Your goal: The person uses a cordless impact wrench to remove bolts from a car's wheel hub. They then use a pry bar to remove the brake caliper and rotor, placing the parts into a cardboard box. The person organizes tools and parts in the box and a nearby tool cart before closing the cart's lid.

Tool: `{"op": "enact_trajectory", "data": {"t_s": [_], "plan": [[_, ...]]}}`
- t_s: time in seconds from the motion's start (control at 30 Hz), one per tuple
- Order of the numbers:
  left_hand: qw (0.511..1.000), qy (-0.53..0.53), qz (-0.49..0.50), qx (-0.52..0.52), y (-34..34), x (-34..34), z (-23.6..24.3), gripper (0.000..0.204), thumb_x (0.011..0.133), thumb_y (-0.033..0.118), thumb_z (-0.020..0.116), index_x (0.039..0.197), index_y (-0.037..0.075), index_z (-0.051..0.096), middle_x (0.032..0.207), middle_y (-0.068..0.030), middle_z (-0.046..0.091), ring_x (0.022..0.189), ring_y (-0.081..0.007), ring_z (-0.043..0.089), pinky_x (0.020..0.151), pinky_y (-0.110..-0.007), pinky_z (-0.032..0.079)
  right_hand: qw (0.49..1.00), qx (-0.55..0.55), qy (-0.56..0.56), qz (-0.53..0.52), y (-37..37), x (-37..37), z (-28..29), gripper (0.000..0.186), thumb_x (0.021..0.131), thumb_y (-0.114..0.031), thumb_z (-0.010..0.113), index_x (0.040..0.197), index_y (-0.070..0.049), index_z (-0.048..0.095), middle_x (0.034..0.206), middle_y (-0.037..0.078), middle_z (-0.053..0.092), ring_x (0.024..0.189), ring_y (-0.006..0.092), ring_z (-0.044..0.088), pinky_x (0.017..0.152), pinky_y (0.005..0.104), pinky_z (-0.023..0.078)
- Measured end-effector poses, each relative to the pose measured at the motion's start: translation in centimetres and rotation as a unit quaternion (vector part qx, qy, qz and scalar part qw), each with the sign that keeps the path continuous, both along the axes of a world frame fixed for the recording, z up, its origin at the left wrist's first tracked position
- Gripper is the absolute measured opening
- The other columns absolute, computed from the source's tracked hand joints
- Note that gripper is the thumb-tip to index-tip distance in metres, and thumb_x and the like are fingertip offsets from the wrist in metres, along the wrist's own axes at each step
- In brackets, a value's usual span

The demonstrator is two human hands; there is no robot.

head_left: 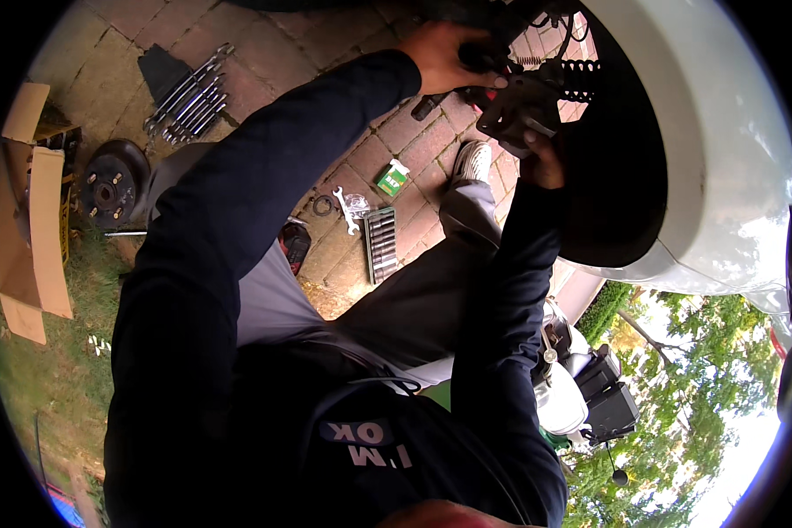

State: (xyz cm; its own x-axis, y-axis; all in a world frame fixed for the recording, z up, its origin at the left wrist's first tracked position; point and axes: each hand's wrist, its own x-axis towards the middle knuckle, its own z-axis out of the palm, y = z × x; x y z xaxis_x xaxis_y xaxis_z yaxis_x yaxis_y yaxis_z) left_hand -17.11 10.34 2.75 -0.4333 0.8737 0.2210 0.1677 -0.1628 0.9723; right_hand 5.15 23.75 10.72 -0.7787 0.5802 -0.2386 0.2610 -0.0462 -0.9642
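Observation:
Inside the wheel arch of a white car point(722, 150), both my hands are at a dark metal plate point(521, 101) beside a coil spring point(581, 81). My left hand point(449, 60) reaches in from the far left side. Its fingers curl around a dark part that I cannot make out in the shadow. Lower down, my right hand point(546, 164) has its fingers and thumb closed on the plate's near edge. Behind the plate something red shows in part, next to a short black object point(427, 106) on the paving.
On the brick paving lie a socket set point(380, 245), an open-ended wrench point(346, 209), a small green box point(393, 177), a red-and-black tool point(295, 245) and a row of wrenches point(189, 101). A brake drum point(114, 182) and an open cardboard box point(44, 229) stand left.

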Motion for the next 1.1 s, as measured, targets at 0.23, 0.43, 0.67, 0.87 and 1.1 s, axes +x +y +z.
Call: {"op": "enact_trajectory", "data": {"t_s": [0.23, 0.43, 0.67, 0.87, 1.1], "plan": [[0.999, 0.005, 0.033, 0.041, -0.1, 1.1, -1.4, 0.042, 0.086, 0.029, 0.075, 0.12, 0.006, 0.065, 0.112, -0.0131, 0.07, 0.102, -0.0262, 0.067, 0.091, -0.034, 0.053, 0.998, -0.066, 0.022, 0.004, 0.7, 1.2, 1.4, 0.064, 0.079, -0.027, 0.073, 0.134, -0.003, 0.051, 0.129, 0.013, 0.059, 0.115, 0.0285, 0.061, 0.096, 0.0435, 0.053], [0.975, -0.196, 0.094, 0.039, 2.0, -1.6, -6.3, 0.027, 0.092, 0.012, 0.063, 0.116, 0.002, 0.066, 0.114, -0.0161, 0.068, 0.107, -0.0255, 0.064, 0.094, -0.037, 0.051, 0.996, 0.073, -0.044, -0.007, 0.0, 0.5, 1.9, 0.064, 0.074, -0.024, 0.074, 0.13, -0.001, 0.053, 0.119, 0.012, 0.063, 0.106, 0.0235, 0.063, 0.091, 0.0371, 0.053], [0.971, -0.074, 0.222, 0.049, 4.3, -0.5, -11.0, 0.027, 0.091, 0.008, 0.06, 0.117, 0.003, 0.064, 0.112, -0.0119, 0.069, 0.108, -0.0219, 0.062, 0.098, -0.036, 0.049, 0.985, 0.16, -0.039, 0.047, -1.4, -2.5, 3.1, 0.071, 0.068, -0.017, 0.078, 0.132, -0.001, 0.051, 0.121, 0.008, 0.061, 0.109, 0.0189, 0.058, 0.093, 0.0327, 0.048], [0.975, 0.055, 0.183, -0.11, 1.6, -2.4, -9.7, 0.038, 0.089, 0.039, 0.065, 0.115, 0.011, 0.069, 0.114, -0.015, 0.069, 0.105, -0.033, 0.065, 0.093, -0.04, 0.052, 0.992, 0.113, -0.042, -0.021, -1.9, -3.3, 2.5, 0.08, 0.065, -0.007, 0.082, 0.136, -0.002, 0.047, 0.123, 0.011, 0.059, 0.113, 0.0217, 0.058, 0.097, 0.0351, 0.048], [0.981, 0.049, 0.155, -0.103, -2.3, -4.4, -7.3, 0.042, 0.09, 0.041, 0.063, 0.118, 0.01, 0.068, 0.12, -0.0163, 0.067, 0.112, -0.0346, 0.062, 0.096, -0.041, 0.05, 0.945, 0.32, -0.045, -0.054, -2.2, -4.8, 0.2, 0.09, 0.065, -0.013, 0.088, 0.14, 0.0, 0.041, 0.13, 0.015, 0.055, 0.119, 0.0271, 0.055, 0.101, 0.0395, 0.047]]}}
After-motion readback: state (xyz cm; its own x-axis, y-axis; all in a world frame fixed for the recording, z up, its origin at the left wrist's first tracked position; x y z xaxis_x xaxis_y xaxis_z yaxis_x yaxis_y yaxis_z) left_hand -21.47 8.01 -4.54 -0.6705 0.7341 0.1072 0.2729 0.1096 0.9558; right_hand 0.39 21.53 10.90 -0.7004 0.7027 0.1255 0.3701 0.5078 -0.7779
